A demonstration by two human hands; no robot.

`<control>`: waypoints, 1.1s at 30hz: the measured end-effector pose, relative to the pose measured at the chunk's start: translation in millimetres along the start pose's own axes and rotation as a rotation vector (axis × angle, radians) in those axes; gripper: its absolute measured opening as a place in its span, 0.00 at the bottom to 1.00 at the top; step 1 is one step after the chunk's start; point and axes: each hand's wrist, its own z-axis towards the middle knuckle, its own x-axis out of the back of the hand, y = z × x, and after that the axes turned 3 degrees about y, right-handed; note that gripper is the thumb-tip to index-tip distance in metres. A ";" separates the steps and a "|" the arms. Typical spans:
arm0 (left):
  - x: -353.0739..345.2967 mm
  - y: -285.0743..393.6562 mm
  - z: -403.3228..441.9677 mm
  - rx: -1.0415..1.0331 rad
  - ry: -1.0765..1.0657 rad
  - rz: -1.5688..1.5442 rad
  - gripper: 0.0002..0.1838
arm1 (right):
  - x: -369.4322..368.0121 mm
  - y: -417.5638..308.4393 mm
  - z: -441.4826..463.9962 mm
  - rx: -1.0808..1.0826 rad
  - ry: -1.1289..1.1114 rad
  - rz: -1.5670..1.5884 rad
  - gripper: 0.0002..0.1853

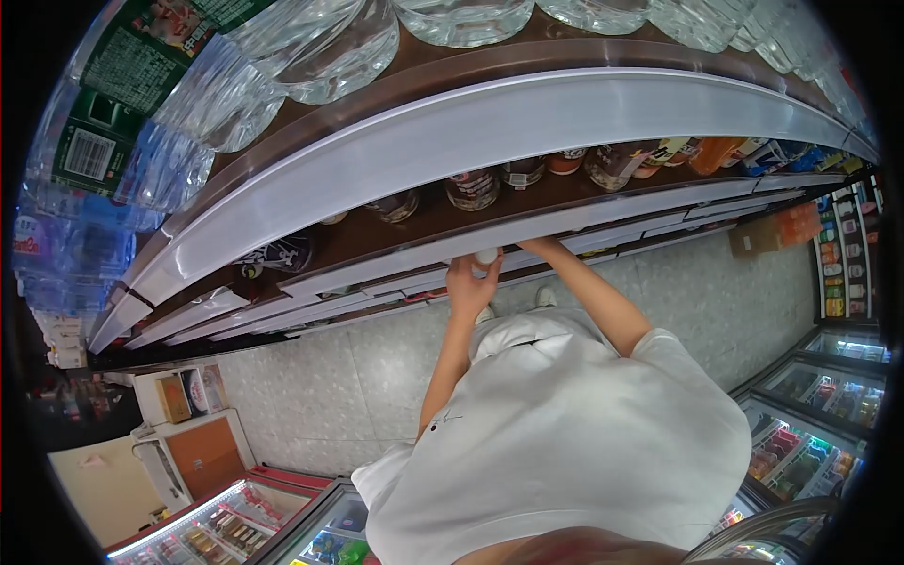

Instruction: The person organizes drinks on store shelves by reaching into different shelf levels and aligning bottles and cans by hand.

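Observation:
My left hand (471, 281) is at the edge of a lower shelf, in the middle of the view. Its thumb and fingers close around a small white round thing (486, 256), which looks like a bottle's cap; whatever lies below it is hidden. Just to the right, my right hand (539, 246) reaches in under the shelf edge (414, 247). The fingers of that hand are out of sight, so I cannot see what it touches. Above both hands, dark-labelled bottles (472, 190) stand on the shelf.
A wide white shelf front (490, 118) curves across the top, with large clear bottles (344, 56) above it. Cardboard boxes (777, 231) sit on the tiled floor (330, 391) at right. Lit glass-topped coolers (221, 532) are behind me on both sides.

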 end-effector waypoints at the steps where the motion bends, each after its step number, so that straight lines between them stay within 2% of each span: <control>1: 0.0 2.5 1.5 -0.017 -0.010 -0.027 0.17 | 3.5 -1.1 0.2 -0.003 -0.010 -0.006 0.12; 6: -4.8 13.7 8.5 -0.033 -0.104 -0.110 0.16 | 8.6 1.9 -9.5 -0.123 0.012 0.077 0.12; 9: -16.8 22.3 13.6 -0.078 -0.149 -0.185 0.16 | 27.3 -3.3 -25.2 -0.194 0.118 0.080 0.11; 12: -28.9 31.5 20.2 -0.081 -0.264 -0.173 0.21 | 49.2 -6.5 -34.6 -0.194 0.183 0.168 0.09; 14: -36.2 40.8 27.7 -0.247 -0.206 -0.142 0.19 | 58.6 -3.0 -38.4 -0.281 0.207 0.272 0.08; 15: -41.0 42.6 30.0 -0.256 -0.216 -0.149 0.19 | 59.8 0.9 -40.8 -0.287 0.220 0.271 0.08; 17: -51.0 46.1 34.9 -0.018 -0.417 -0.220 0.15 | 59.7 10.1 -45.3 -0.202 0.365 0.241 0.09; 18: -58.3 41.2 37.0 -0.023 -0.426 -0.224 0.15 | 61.2 12.0 -48.2 -0.208 0.375 0.239 0.09; 20: -78.0 20.3 39.9 -0.325 -0.337 -0.046 0.12 | 65.0 14.6 -52.1 -0.162 0.399 0.242 0.11; 24: -92.0 -5.3 45.6 -0.414 -0.450 0.109 0.10 | 73.4 15.1 -53.6 -0.222 0.397 0.311 0.12; 26: -95.0 -5.5 45.8 -0.412 -0.379 -0.004 0.09 | 75.5 19.6 -54.2 -0.114 0.474 0.162 0.12; 29: -91.2 1.6 51.4 -0.466 -0.346 -0.017 0.09 | 81.3 19.1 -53.9 -0.213 0.455 0.178 0.11; 33: -96.5 -11.8 50.3 -0.517 -0.279 0.075 0.11 | 79.8 23.6 -50.1 -0.127 0.510 0.092 0.10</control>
